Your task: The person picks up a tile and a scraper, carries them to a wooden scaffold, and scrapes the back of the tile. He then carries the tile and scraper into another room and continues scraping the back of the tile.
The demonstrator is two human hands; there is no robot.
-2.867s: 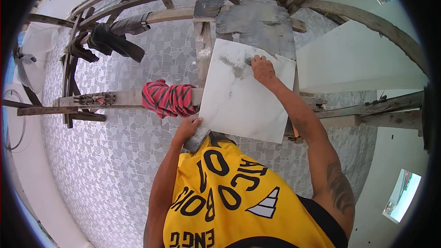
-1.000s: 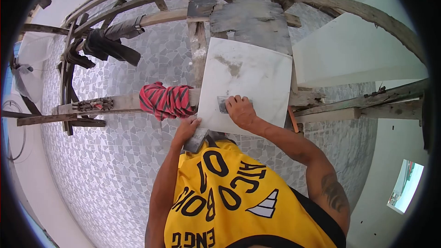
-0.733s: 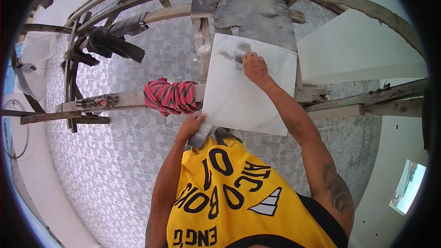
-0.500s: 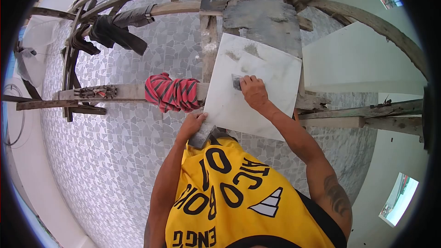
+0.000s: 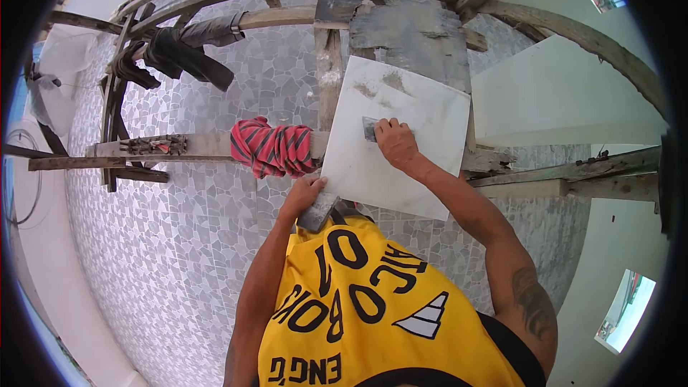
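A square white board (image 5: pixel 423 179) with grey smears near its far edge lies at an angle before me. My right hand (image 5: pixel 396 145) is closed on a small flat grey scraper (image 5: pixel 370 129), its blade against the middle of the board. My left hand (image 5: pixel 304 193) grips the board's near-left corner, thumb at the edge. Just below those fingers is a grey, flat, block-like piece (image 5: pixel 317 213), close to my yellow shirt. How the left fingers meet this piece is hidden.
Weathered grey plywood (image 5: pixel 412 32) lies beyond the board. A red striped cloth (image 5: pixel 271 147) is wrapped round a wooden beam (image 5: pixel 211 146) at left. Dark clothes (image 5: pixel 190 61) hang on a pole. More timbers (image 5: pixel 573 172) cross at right, above a stone-patterned floor (image 5: pixel 208 244).
The view has shifted slightly. My right hand and the scraper stay at nearly the same spot on the board, and my left hand remains at the corner.
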